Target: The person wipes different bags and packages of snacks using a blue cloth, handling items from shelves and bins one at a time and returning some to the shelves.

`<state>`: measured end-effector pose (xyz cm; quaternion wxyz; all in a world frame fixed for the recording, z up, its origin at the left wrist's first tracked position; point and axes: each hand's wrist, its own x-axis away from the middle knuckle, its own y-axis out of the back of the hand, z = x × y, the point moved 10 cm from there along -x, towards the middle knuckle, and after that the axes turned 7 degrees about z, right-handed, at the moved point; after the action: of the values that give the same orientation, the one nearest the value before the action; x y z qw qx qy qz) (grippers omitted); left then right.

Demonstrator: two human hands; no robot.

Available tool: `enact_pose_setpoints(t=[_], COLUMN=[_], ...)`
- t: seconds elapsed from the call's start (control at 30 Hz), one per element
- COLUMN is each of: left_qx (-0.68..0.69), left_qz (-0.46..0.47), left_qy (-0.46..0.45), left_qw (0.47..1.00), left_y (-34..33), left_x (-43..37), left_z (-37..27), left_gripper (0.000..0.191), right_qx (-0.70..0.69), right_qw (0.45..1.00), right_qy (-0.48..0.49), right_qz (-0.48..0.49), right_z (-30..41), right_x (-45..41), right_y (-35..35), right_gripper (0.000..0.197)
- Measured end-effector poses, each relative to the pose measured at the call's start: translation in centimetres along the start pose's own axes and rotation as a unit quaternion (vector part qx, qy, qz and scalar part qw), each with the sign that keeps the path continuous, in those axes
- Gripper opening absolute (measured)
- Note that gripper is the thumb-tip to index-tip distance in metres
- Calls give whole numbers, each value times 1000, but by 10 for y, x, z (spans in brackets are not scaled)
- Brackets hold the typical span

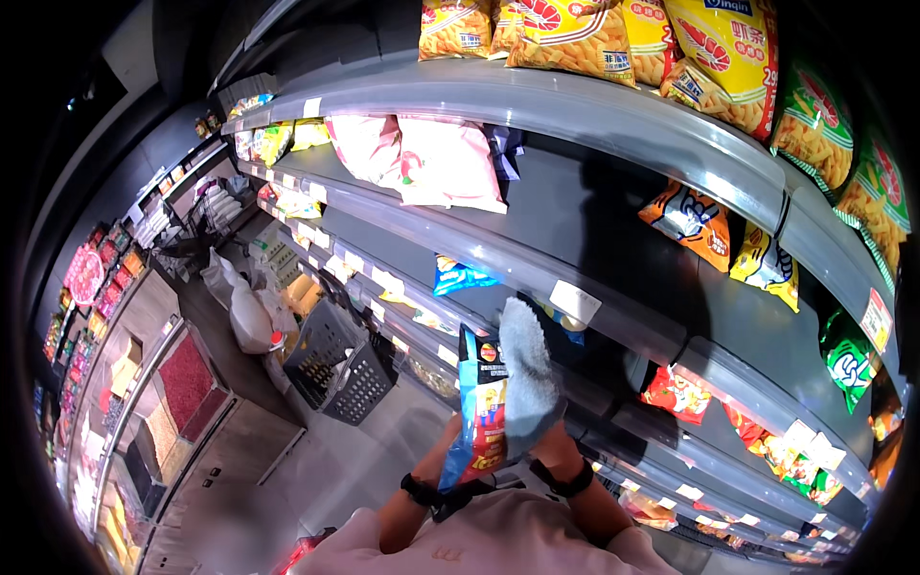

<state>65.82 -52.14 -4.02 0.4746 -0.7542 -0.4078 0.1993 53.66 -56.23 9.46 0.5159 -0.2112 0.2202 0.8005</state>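
Close to my chest, a glossy snack bag [483,402] in blue, black and red stands upright in my left hand [448,440]. The bag hides most of that hand's fingers. A fluffy grey cloth [530,374] covers the fingers of my right hand [552,441] and lies against the bag's right side. I see only the lower part of the right hand, below the cloth. Just beyond both hands runs a dark shelf unit with a clear front rail [517,269]. A small blue snack bag [463,276] lies on the shelf behind the held bag.
Yellow shrimp-snack bags [575,39] stand on the top shelf, with pink bags [449,158] one level below. An orange bag [686,223] lies further right. A grey perforated basket [345,366] and white plastic bags [248,309] stand on the floor at left, near bulk-food bins [188,374].
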Motion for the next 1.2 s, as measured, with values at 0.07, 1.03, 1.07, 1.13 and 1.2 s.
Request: enact_pose_setpoints(t=[0.07,1.03,1.07,1.13,1.2], left_qx=[-89,-186,-196,-203,-109], left_qz=[-34,-102,-89,-110,-88], left_qy=[-20,-73,-77,-108,-40], left_qw=[995,974,974,967,989], left_y=[-1,-46,-52,-45,-18], left_x=[2,1,-4,-3,-13], left_z=[-5,-42,-45,-47,-35], left_gripper=[52,71,72,71,67], right_qx=[-65,93,125,1,-23], right_qw=[997,990,987,997,995], right_qy=[-32,84,62,11,-13], right_qz=[-15,-71,-76,-78,-95], right_z=[-9,39,28,17,-37], right_x=[1,-33,-29,-15,24], right_y=[3,-3,0,-2,-18], right_gripper=[86,60,59,57,61])
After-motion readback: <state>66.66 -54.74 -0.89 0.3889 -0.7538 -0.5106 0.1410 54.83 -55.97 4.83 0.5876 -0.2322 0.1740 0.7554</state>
